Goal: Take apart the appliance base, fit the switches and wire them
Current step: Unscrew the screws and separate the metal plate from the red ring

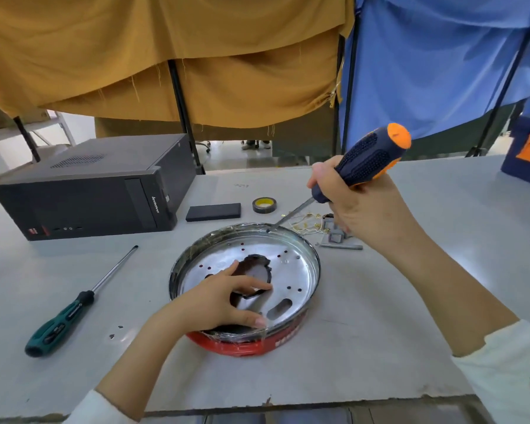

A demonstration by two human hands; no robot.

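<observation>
Gripping the orange-capped screwdriver (pixel 363 166), the right hand (pixel 358 206) sets its tip on the far rim of the appliance base (pixel 303 270), probably to loosen a fastener. The left hand (pixel 218 298) lies on the base with relaxed fingers, grasping nothing, to steady it.

The round appliance base (pixel 291 270), a shiny perforated metal pan with a ragged central hole and a red outer band, is lying open side up on the grey table. A blue-and-orange screwdriver (pixel 361 166) is slanting down so that its tip is meeting the base's far rim. Small grey switch parts (pixel 337 237) with thin yellowish wires (pixel 306 224) are lying just beyond the base.
</observation>
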